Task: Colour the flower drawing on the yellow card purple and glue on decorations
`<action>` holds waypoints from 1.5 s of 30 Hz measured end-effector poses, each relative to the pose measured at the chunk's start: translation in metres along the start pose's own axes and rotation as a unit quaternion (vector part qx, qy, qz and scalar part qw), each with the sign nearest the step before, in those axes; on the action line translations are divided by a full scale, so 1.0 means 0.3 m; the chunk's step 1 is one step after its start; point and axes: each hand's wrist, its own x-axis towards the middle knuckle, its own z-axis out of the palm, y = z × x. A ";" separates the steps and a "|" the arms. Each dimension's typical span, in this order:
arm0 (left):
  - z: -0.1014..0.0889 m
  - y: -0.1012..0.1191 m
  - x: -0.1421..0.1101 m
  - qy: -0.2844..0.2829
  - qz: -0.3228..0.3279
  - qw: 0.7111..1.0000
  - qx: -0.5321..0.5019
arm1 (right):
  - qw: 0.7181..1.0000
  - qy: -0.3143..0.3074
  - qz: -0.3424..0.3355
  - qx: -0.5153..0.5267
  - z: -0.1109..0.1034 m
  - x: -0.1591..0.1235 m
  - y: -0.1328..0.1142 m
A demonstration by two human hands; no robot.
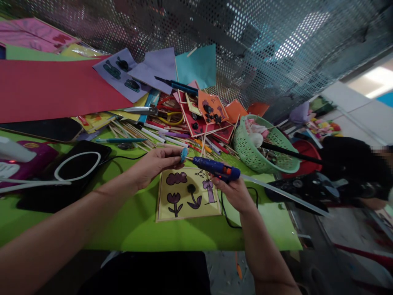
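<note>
My left hand [166, 159] pinches a small blue piece [184, 155] whose exact kind I cannot make out. In my right hand [230, 186] is a blue hot glue gun [216, 167], its nozzle pointing left at the blue piece, close to or touching it. A long clear glue stick [282, 192] sticks out from the back of the gun. Below both hands lies a yellow card [184, 211] with a stick frame, bearing drawn flowers, a cloud and a tree in purple and black.
Behind the hands are loose wooden sticks [132, 133], pens, a utility knife [181, 86], scissors [141, 110] and coloured cards. A green basket [260, 153] stands right. A black tablet-like slab [58, 172] and white cable [76, 155] lie left. Another person is at far right.
</note>
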 end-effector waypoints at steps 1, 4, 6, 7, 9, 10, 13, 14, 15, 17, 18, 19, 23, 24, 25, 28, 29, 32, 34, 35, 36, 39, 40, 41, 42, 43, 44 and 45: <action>0.001 0.001 -0.001 0.001 0.000 1.000 0.001 | 1.000 -0.008 -0.005 0.000 0.001 0.000 -0.001; 0.001 0.004 -0.001 0.001 0.003 1.000 0.002 | 1.000 -0.022 -0.013 -0.001 0.004 0.000 -0.008; 0.000 0.003 0.000 0.000 0.000 1.000 0.004 | 1.000 -0.017 -0.008 0.005 0.006 0.001 -0.014; -0.001 0.002 0.001 -0.001 -0.003 1.000 0.004 | 1.000 -0.013 -0.005 0.008 0.006 0.002 -0.017; -0.003 0.000 0.001 0.003 -0.011 1.000 0.001 | 1.000 0.006 -0.007 0.004 0.006 0.004 -0.020; -0.004 -0.001 0.001 0.007 -0.014 1.000 0.000 | 1.000 0.013 -0.011 -0.002 0.006 0.004 -0.020; -0.003 -0.002 0.000 0.010 -0.012 1.000 -0.001 | 1.000 0.009 -0.019 -0.007 0.004 0.002 -0.018; -0.002 -0.001 0.000 0.009 -0.009 1.000 0.000 | 1.000 -0.001 -0.017 -0.003 0.004 0.001 -0.017; 0.000 0.000 0.000 0.008 -0.007 1.000 0.001 | 1.000 -0.011 -0.017 0.001 0.003 0.000 -0.016; 0.002 0.002 -0.001 0.008 -0.005 1.000 0.000 | 1.000 -0.020 -0.020 0.002 0.001 -0.001 -0.012; 0.002 0.003 -0.001 0.010 -0.006 1.000 -0.001 | 1.000 -0.020 -0.020 0.001 -0.001 -0.002 -0.010; 0.003 0.003 -0.002 0.011 -0.007 1.000 -0.003 | 1.000 -0.018 -0.019 0.000 -0.002 -0.002 -0.008; 0.002 0.004 -0.003 0.013 -0.010 1.000 -0.005 | 1.000 -0.010 -0.003 0.002 -0.004 -0.003 -0.001; 0.001 0.003 -0.003 0.012 -0.009 1.000 -0.005 | 1.000 -0.012 -0.003 0.002 -0.003 -0.003 -0.001; 0.001 0.002 -0.003 0.012 -0.008 1.000 -0.006 | 1.000 -0.017 -0.007 0.001 -0.001 -0.003 -0.002; -0.002 -0.002 0.000 0.018 -0.006 1.000 -0.009 | 0.999 -0.031 -0.022 -0.009 0.003 -0.001 -0.007; -0.004 -0.003 0.001 0.020 -0.006 1.000 -0.009 | 0.999 -0.033 -0.024 -0.011 0.004 0.000 -0.009; -0.006 -0.003 0.002 0.024 -0.009 1.000 -0.002 | 0.999 -0.040 -0.021 -0.011 0.004 0.001 -0.013; -0.005 0.001 0.001 0.023 -0.010 1.000 0.004 | 0.999 -0.042 -0.017 -0.009 0.003 0.002 -0.014; -0.005 0.003 0.000 0.022 -0.010 1.000 0.005 | 0.999 -0.040 -0.015 -0.009 0.002 0.002 -0.015; -0.004 0.005 -0.002 0.020 -0.012 1.000 0.006 | 0.999 -0.038 -0.012 -0.007 0.002 0.002 -0.016; -0.001 0.007 -0.005 0.012 -0.012 1.000 0.006 | 1.000 -0.025 -0.009 0.001 0.004 0.001 -0.021; -0.001 0.006 -0.005 0.010 -0.012 1.000 0.006 | 1.000 -0.024 -0.010 0.001 0.005 0.001 -0.023; -0.002 0.005 -0.006 0.009 -0.011 1.000 0.007 | 1.000 -0.025 -0.009 0.000 0.006 0.001 -0.024; -0.002 0.004 -0.005 0.009 -0.009 1.000 0.009 | 1.000 -0.025 -0.009 -0.002 0.007 0.000 -0.026; -0.003 0.003 -0.005 0.010 -0.007 1.000 0.010 | 1.000 -0.025 -0.007 -0.003 0.007 -0.001 -0.027; -0.004 0.003 -0.005 0.011 -0.004 1.000 0.012 | 1.000 -0.023 -0.004 -0.001 0.007 -0.001 -0.027; -0.005 0.002 -0.005 0.011 -0.001 1.000 0.017 | 1.000 -0.018 0.000 0.005 0.007 -0.002 -0.028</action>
